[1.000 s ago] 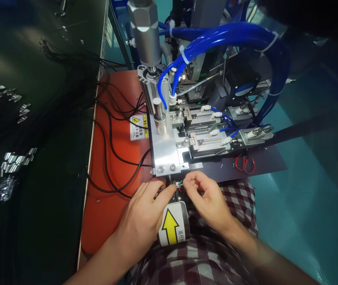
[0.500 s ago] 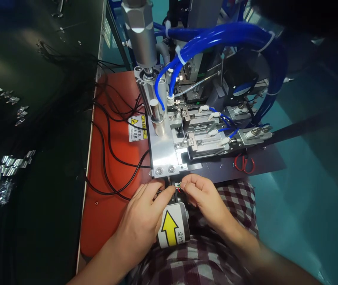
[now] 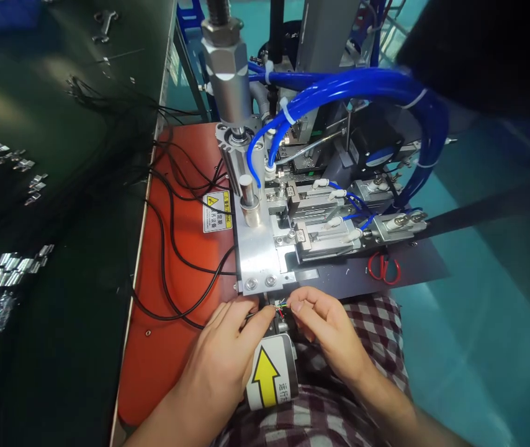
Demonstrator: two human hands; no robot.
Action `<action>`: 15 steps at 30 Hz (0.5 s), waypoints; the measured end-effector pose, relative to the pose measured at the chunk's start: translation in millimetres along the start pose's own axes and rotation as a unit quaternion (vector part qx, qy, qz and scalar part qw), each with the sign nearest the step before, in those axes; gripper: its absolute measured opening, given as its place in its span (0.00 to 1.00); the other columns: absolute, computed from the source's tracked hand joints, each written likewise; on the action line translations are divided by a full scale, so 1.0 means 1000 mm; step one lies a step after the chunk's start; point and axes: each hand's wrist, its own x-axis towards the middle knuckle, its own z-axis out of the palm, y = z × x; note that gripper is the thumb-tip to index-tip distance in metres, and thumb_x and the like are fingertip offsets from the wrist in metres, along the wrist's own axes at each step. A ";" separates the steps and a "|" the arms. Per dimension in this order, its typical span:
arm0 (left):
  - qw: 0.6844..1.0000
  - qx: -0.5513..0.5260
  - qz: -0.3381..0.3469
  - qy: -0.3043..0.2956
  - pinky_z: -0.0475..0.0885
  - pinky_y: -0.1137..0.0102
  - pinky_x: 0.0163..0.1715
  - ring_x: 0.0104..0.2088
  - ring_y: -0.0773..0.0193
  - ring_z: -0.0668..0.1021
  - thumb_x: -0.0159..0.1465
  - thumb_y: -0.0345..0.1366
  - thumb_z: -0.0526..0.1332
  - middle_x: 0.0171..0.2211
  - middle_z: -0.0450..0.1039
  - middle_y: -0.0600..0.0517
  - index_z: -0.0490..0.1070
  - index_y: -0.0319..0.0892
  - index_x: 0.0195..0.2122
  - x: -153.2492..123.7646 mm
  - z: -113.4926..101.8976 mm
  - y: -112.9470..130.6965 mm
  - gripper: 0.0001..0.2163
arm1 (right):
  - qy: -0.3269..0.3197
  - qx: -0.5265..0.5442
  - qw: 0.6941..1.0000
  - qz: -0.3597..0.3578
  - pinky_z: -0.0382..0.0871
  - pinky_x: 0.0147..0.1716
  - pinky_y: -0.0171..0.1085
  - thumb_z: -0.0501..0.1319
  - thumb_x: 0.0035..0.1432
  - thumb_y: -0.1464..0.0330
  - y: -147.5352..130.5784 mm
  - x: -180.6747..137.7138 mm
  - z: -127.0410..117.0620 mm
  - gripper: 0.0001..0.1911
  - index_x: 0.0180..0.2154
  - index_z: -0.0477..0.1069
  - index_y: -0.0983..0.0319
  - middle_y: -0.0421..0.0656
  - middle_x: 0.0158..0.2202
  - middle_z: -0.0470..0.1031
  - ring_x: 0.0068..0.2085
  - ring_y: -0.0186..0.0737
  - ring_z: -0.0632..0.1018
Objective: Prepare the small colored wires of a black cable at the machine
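My left hand (image 3: 228, 354) pinches a thin black cable just below the front edge of a metal machine plate (image 3: 258, 261). My right hand (image 3: 325, 329) holds the cable's stripped end, where several thin coloured wires (image 3: 282, 305) fan out between the two hands. Both hands sit close together over a small fixture at the plate's edge. Below them is a cylinder with a yellow arrow label (image 3: 269, 375).
A machine with blue air hoses (image 3: 362, 81), a pneumatic cylinder (image 3: 228, 81) and clamps (image 3: 330, 230) stands behind the hands. Black cables (image 3: 172, 236) loop over an orange mat. Red scissors (image 3: 383, 268) lie to the right. Small metal parts (image 3: 13, 264) lie on the dark table at left.
The view has shifted down slightly. My hands stay pinched on the cable and its wires, with my right fingers adjusted a little at the wire ends.
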 end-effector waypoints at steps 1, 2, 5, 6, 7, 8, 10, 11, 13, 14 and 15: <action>1.000 -0.004 0.001 0.004 0.63 0.80 0.40 0.39 0.74 0.66 0.61 0.23 0.54 0.39 0.65 0.51 0.72 0.39 0.48 0.000 -0.001 0.000 0.16 | 0.001 -0.002 1.000 0.000 0.48 0.21 0.24 0.61 0.47 0.46 -0.001 0.000 0.000 0.33 0.36 0.61 0.72 0.37 0.22 0.54 0.22 0.20 0.57; 1.000 -0.006 0.002 0.005 0.63 0.80 0.40 0.40 0.74 0.66 0.61 0.23 0.54 0.40 0.65 0.51 0.72 0.39 0.48 0.000 -0.001 0.000 0.16 | -0.001 0.000 1.000 0.003 0.47 0.20 0.24 0.62 0.47 0.47 -0.001 0.001 0.000 0.32 0.35 0.61 0.72 0.37 0.22 0.53 0.22 0.20 0.56; 1.000 0.005 0.001 0.001 0.62 0.81 0.41 0.39 0.75 0.66 0.62 0.24 0.53 0.39 0.65 0.51 0.73 0.39 0.47 -0.001 -0.002 -0.002 0.15 | -0.011 0.031 0.999 0.037 0.46 0.20 0.25 0.64 0.44 0.49 0.000 0.003 0.001 0.32 0.36 0.61 0.72 0.37 0.22 0.55 0.22 0.19 0.56; 1.000 0.009 -0.002 -0.004 0.62 0.81 0.41 0.39 0.75 0.66 0.63 0.24 0.53 0.39 0.65 0.51 0.73 0.40 0.47 -0.002 -0.002 -0.002 0.15 | -0.014 0.043 0.998 0.048 0.46 0.20 0.24 0.64 0.43 0.49 0.001 0.004 0.002 0.33 0.36 0.61 0.72 0.37 0.23 0.56 0.22 0.19 0.56; 1.000 0.012 -0.005 -0.005 0.62 0.81 0.41 0.39 0.75 0.66 0.63 0.24 0.53 0.39 0.65 0.51 0.74 0.40 0.47 -0.001 -0.002 -0.002 0.15 | -0.016 0.052 0.997 0.055 0.46 0.20 0.24 0.65 0.42 0.48 0.002 0.004 0.003 0.34 0.35 0.61 0.72 0.37 0.23 0.56 0.22 0.19 0.56; 1.000 0.012 -0.005 -0.005 0.62 0.81 0.41 0.39 0.75 0.66 0.64 0.25 0.52 0.39 0.65 0.51 0.74 0.41 0.47 -0.001 -0.002 -0.002 0.15 | -0.018 0.058 0.996 0.058 0.45 0.20 0.24 0.66 0.41 0.47 0.002 0.005 0.004 0.35 0.35 0.60 0.72 0.37 0.23 0.56 0.22 0.19 0.56; 1.000 0.009 0.000 0.000 0.62 0.82 0.41 0.39 0.76 0.66 0.64 0.25 0.52 0.39 0.65 0.51 0.74 0.40 0.47 0.000 -0.001 -0.002 0.15 | -0.018 0.056 0.997 0.046 0.44 0.20 0.24 0.65 0.41 0.46 0.003 0.005 0.005 0.36 0.35 0.60 0.72 0.36 0.22 0.54 0.22 0.18 0.55; 1.000 0.006 0.001 0.000 0.62 0.82 0.41 0.40 0.76 0.66 0.64 0.25 0.51 0.39 0.65 0.51 0.74 0.40 0.47 0.000 -0.001 -0.002 0.15 | -0.017 0.051 0.998 0.032 0.44 0.20 0.24 0.65 0.43 0.46 0.004 0.005 0.006 0.35 0.35 0.59 0.72 0.36 0.22 0.53 0.22 0.18 0.55; 1.000 0.004 -0.001 0.007 0.62 0.82 0.41 0.40 0.76 0.66 0.64 0.24 0.51 0.39 0.65 0.51 0.73 0.39 0.47 0.000 0.000 -0.002 0.15 | -0.017 0.036 0.999 0.001 0.44 0.20 0.25 0.63 0.46 0.46 0.006 0.005 0.006 0.34 0.35 0.59 0.72 0.36 0.22 0.53 0.22 0.18 0.55; 1.000 0.004 -0.004 0.007 0.62 0.82 0.42 0.40 0.76 0.66 0.64 0.24 0.51 0.39 0.65 0.51 0.73 0.39 0.47 0.000 0.000 -0.002 0.16 | -0.017 0.031 0.999 -0.010 0.44 0.20 0.24 0.62 0.48 0.47 0.006 0.005 0.006 0.33 0.35 0.59 0.72 0.36 0.22 0.53 0.23 0.18 0.55; 1.000 0.005 -0.004 0.007 0.62 0.82 0.42 0.40 0.76 0.66 0.63 0.23 0.51 0.39 0.65 0.51 0.73 0.39 0.47 -0.001 0.000 -0.002 0.16 | -0.020 0.028 0.999 -0.015 0.45 0.20 0.24 0.62 0.49 0.48 0.007 0.005 0.005 0.32 0.35 0.59 0.72 0.36 0.22 0.53 0.23 0.18 0.55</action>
